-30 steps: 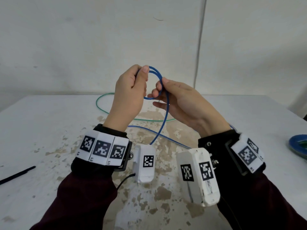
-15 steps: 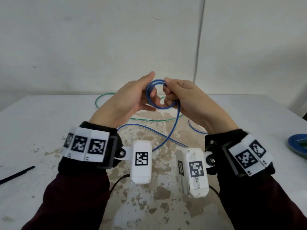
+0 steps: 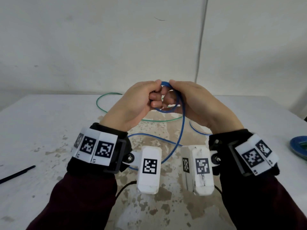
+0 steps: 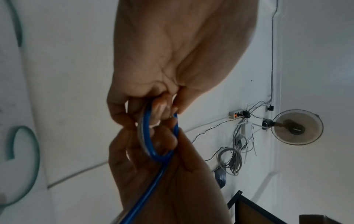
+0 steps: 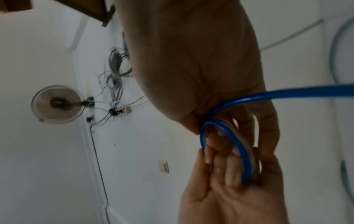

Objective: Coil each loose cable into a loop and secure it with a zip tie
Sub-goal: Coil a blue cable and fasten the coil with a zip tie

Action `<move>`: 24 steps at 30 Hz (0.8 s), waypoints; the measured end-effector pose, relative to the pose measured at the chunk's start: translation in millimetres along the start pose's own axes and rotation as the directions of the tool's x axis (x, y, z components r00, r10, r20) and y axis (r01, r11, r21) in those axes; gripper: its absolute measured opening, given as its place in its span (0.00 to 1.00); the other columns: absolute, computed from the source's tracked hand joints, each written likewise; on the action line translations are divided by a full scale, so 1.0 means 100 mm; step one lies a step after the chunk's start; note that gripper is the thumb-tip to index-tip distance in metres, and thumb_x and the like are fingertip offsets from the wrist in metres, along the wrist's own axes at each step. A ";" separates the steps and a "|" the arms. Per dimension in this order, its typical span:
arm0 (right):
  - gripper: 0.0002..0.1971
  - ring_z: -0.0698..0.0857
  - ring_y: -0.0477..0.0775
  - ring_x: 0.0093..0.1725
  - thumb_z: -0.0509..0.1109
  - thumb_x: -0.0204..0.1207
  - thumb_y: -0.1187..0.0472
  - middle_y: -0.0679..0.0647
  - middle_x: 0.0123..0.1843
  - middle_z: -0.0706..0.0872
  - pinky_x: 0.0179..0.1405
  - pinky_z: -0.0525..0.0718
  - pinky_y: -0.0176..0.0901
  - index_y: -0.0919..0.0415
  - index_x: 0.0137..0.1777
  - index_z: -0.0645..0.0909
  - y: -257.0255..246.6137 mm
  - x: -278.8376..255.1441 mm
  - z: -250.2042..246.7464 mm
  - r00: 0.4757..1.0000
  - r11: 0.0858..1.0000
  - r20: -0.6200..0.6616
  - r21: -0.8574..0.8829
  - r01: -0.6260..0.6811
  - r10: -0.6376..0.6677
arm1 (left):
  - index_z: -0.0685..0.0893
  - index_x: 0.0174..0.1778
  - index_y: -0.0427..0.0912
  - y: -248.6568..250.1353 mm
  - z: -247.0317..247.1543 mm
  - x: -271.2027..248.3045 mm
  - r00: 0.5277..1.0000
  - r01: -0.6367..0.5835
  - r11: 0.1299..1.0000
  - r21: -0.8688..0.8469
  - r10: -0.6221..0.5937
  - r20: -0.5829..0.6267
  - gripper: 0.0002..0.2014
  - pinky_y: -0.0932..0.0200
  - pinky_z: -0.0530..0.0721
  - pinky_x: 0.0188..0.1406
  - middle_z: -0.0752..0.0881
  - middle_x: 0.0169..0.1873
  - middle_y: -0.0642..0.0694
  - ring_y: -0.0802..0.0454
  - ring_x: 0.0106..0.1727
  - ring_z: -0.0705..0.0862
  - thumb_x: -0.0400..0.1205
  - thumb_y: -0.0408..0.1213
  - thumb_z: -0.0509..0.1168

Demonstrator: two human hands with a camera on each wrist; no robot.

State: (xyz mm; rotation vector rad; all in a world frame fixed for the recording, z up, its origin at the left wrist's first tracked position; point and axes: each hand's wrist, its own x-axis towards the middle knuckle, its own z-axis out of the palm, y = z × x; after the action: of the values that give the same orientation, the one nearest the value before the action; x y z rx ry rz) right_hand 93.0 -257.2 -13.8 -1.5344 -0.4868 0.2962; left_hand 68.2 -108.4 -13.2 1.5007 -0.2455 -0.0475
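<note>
A blue cable (image 3: 168, 110) is wound into a small coil held above the table between both hands. My left hand (image 3: 154, 97) curls its fingers through the coil's left side. My right hand (image 3: 170, 92) pinches the coil's top and right side, knuckles almost touching the left. The cable's tail (image 3: 181, 130) hangs down to the table (image 3: 41, 130) and runs between my wrists. In the left wrist view the coil (image 4: 146, 136) sits between both sets of fingers. The right wrist view shows two turns of the coil (image 5: 235, 141). A black zip tie (image 3: 16, 174) lies at the table's left edge.
A loose green cable (image 3: 106, 112) curves on the table behind my hands. A blue plate (image 3: 299, 146) sits at the right edge. The tabletop is white with worn brown patches, and a white wall stands close behind it.
My left hand has tipped down from upright and both hands have closed together. The coil between them has tightened into a smaller loop, and more of the tail is drawn up.
</note>
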 end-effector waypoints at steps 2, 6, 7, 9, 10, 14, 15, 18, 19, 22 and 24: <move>0.20 0.86 0.51 0.33 0.52 0.88 0.55 0.52 0.25 0.78 0.48 0.88 0.49 0.62 0.40 0.80 -0.01 0.01 0.02 1.000 0.996 -0.001 0.083 -0.030 0.030 | 0.67 0.32 0.42 0.02 -0.03 0.01 0.996 -0.014 0.999 -0.049 0.010 -0.084 0.17 0.67 0.72 0.27 0.62 0.25 0.49 0.55 0.24 0.64 0.89 0.38 0.50; 0.19 0.80 0.50 0.30 0.52 0.88 0.54 0.47 0.22 0.70 0.46 0.85 0.43 0.59 0.36 0.72 0.00 0.03 0.04 0.999 0.995 -0.046 0.100 0.024 -0.020 | 0.65 0.31 0.44 0.04 -0.02 0.01 0.997 -0.022 0.996 -0.085 0.015 -0.081 0.18 0.61 0.72 0.33 0.63 0.24 0.49 0.53 0.23 0.68 0.88 0.41 0.50; 0.19 0.76 0.50 0.29 0.52 0.88 0.54 0.46 0.22 0.67 0.44 0.83 0.41 0.59 0.35 0.70 0.01 0.03 0.05 0.997 0.996 -0.059 0.073 0.046 -0.041 | 0.65 0.30 0.43 0.04 -0.02 0.01 0.999 -0.013 0.997 -0.076 0.009 -0.053 0.19 0.61 0.75 0.34 0.64 0.23 0.48 0.52 0.24 0.71 0.88 0.42 0.51; 0.19 0.72 0.51 0.28 0.53 0.88 0.53 0.45 0.21 0.64 0.41 0.77 0.40 0.58 0.35 0.69 0.03 0.03 0.05 0.996 0.998 -0.063 -0.025 0.065 -0.067 | 0.65 0.28 0.43 0.03 -0.03 0.00 1.000 0.013 0.999 -0.041 -0.012 0.023 0.21 0.59 0.81 0.37 0.68 0.20 0.47 0.48 0.26 0.77 0.88 0.44 0.53; 0.19 0.72 0.51 0.27 0.54 0.87 0.53 0.45 0.21 0.65 0.40 0.77 0.39 0.58 0.34 0.70 0.03 0.02 0.05 0.996 0.995 -0.063 -0.076 0.065 -0.070 | 0.65 0.28 0.42 0.02 -0.05 -0.01 0.998 0.022 0.999 -0.031 -0.021 0.057 0.21 0.58 0.83 0.39 0.69 0.20 0.47 0.47 0.27 0.79 0.88 0.43 0.53; 0.18 0.77 0.47 0.25 0.62 0.84 0.51 0.46 0.19 0.72 0.36 0.85 0.39 0.60 0.37 0.82 0.02 0.00 0.03 0.988 0.981 -0.129 -0.183 0.066 -0.090 | 0.64 0.29 0.43 -0.02 -0.05 -0.02 1.000 0.004 0.998 -0.064 -0.002 0.031 0.20 0.57 0.75 0.44 0.64 0.21 0.52 0.54 0.24 0.69 0.89 0.40 0.52; 0.19 0.79 0.48 0.26 0.61 0.84 0.51 0.48 0.20 0.75 0.37 0.87 0.40 0.60 0.38 0.84 0.02 0.00 0.04 0.986 0.983 -0.139 -0.173 0.065 -0.090 | 0.63 0.29 0.44 -0.03 -0.04 -0.01 1.000 -0.014 0.998 -0.069 0.014 0.002 0.20 0.57 0.72 0.42 0.62 0.21 0.52 0.54 0.24 0.65 0.89 0.40 0.52; 0.21 0.82 0.50 0.28 0.53 0.88 0.54 0.51 0.22 0.77 0.41 0.89 0.43 0.64 0.42 0.83 0.03 0.02 0.05 0.993 0.999 -0.106 -0.031 0.038 -0.041 | 0.63 0.29 0.44 -0.03 -0.01 0.01 0.997 -0.051 0.995 -0.088 0.045 -0.069 0.20 0.59 0.66 0.35 0.60 0.19 0.53 0.55 0.22 0.61 0.89 0.40 0.52; 0.21 0.80 0.49 0.28 0.51 0.88 0.56 0.50 0.22 0.74 0.40 0.88 0.43 0.64 0.42 0.81 0.03 0.03 0.05 0.996 0.999 -0.083 0.011 0.033 -0.032 | 0.64 0.29 0.43 -0.02 -0.02 0.02 0.997 -0.051 0.994 -0.099 0.044 -0.069 0.20 0.60 0.65 0.34 0.61 0.19 0.53 0.55 0.22 0.62 0.89 0.40 0.52; 0.19 0.70 0.46 0.24 0.51 0.88 0.56 0.45 0.21 0.66 0.35 0.77 0.38 0.61 0.38 0.75 0.03 0.03 0.05 0.997 0.997 -0.050 -0.049 0.054 -0.056 | 0.69 0.29 0.40 0.01 -0.04 0.01 1.000 0.001 0.997 -0.072 0.002 0.031 0.21 0.63 0.74 0.28 0.64 0.20 0.48 0.51 0.22 0.70 0.89 0.41 0.49; 0.19 0.67 0.46 0.23 0.54 0.88 0.55 0.44 0.21 0.65 0.30 0.73 0.34 0.60 0.36 0.74 0.03 0.02 0.06 0.998 0.989 -0.023 -0.139 0.059 -0.063 | 0.72 0.30 0.38 0.03 -0.07 -0.02 0.994 0.040 0.999 -0.020 -0.038 0.099 0.21 0.64 0.76 0.27 0.64 0.23 0.45 0.51 0.22 0.72 0.89 0.43 0.50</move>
State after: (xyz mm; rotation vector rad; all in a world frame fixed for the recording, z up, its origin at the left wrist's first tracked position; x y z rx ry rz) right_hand 92.2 -251.3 -16.6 -1.6526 -0.5411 0.1968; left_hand 67.5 -100.8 -11.2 1.4828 -0.2939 -0.1552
